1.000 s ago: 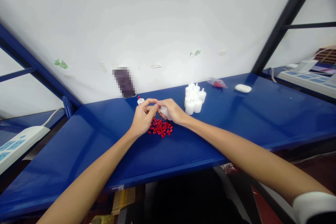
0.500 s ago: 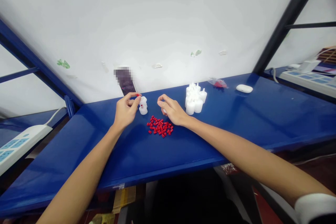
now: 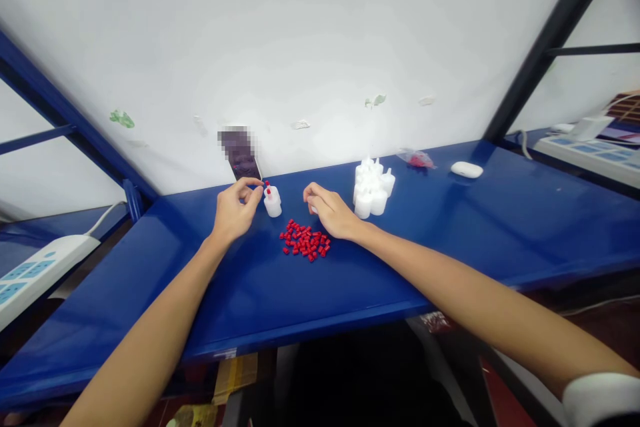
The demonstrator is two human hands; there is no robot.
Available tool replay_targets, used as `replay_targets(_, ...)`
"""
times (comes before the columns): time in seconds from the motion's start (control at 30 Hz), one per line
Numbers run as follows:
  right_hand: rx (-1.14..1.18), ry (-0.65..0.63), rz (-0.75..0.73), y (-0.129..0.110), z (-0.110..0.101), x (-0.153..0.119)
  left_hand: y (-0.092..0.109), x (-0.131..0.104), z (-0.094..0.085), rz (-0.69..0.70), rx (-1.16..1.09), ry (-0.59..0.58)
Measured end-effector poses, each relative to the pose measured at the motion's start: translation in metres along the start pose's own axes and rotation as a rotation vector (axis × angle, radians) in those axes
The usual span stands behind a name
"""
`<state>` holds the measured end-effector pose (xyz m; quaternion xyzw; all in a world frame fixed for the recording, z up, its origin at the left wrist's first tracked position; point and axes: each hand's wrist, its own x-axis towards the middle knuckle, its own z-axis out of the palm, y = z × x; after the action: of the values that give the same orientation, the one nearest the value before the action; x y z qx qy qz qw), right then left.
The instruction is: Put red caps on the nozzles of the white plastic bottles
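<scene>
So, starting left: the left hand [image 3: 238, 209] has thumb and index a narrow gap apart, nothing I can see between them, and its fingertips are just beside two white bottles with red tops [image 3: 273, 205]. That's the spot I'd worry about most. One stands behind the other, can't tell if they touch, so a careless knuckle could knock the front one into the back one. The phone [image 3: 249, 165] leaning up behind that hand could get nudged over too, if the fingers stray too far back. Between the two hands, on the near side, there's a loose heap of red caps [image 3: 306, 240]; they're tiny, so one low sweep of either hand would probably scatter them across the blue table [image 3: 450, 213]. Next, the right hand [image 3: 327, 210] is curled around what looks like a white bottle [image 3: 314, 210], but only a sliver shows. Lazy grip and it might slip, and I can't see which way it faces. Just past that wrist is a tight bunch of white bottles [image 3: 370, 190], so swinging the hand outward could topple several. The clear bag with red bits [image 3: 417, 159] and the white case [image 3: 467, 169] sit well apart from both hands, low risk I reckon.
</scene>
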<state>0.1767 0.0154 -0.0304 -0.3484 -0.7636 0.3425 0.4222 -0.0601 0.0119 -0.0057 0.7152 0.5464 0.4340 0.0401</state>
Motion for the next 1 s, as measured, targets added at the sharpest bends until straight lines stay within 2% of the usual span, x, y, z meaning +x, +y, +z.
replay_targets(0.03,0.000,-0.003,-0.001,0.000,0.000,0.000,0.004,-0.001,-0.002,0.041,0.018,-0.053)
replay_targets(0.13,0.004,-0.003,0.007,-0.001,0.000,0.002,0.014,-0.004,-0.003,0.179,0.109,-0.308)
replay_targets(0.23,0.005,-0.013,0.009,0.001,0.000,0.004,0.019,-0.007,0.000,0.249,0.186,-0.513)
replay_targets(0.37,-0.040,-0.025,-0.002,0.004,0.001,0.005,0.017,-0.007,0.004,0.315,0.245,-0.650)
replay_targets(0.53,-0.063,-0.040,-0.012,0.006,0.000,0.004,0.010,-0.005,0.008,0.387,0.270,-0.730)
replay_targets(0.67,-0.067,-0.040,0.006,0.006,0.000,0.004,0.006,-0.005,0.012,0.374,0.304,-0.722)
replay_targets(0.77,-0.061,-0.031,0.016,0.006,-0.001,0.003,0.006,-0.007,0.014,0.378,0.289,-0.663)
replay_targets(0.83,-0.038,-0.024,0.021,0.004,-0.001,0.003,0.011,-0.008,0.014,0.398,0.231,-0.553)
replay_targets(0.9,-0.008,-0.024,0.022,0.003,-0.001,0.003,0.021,-0.010,0.015,0.398,0.157,-0.377)
replay_targets(1.0,0.052,-0.043,0.009,0.000,-0.001,0.003,0.039,-0.014,0.018,0.317,-0.009,-0.146)
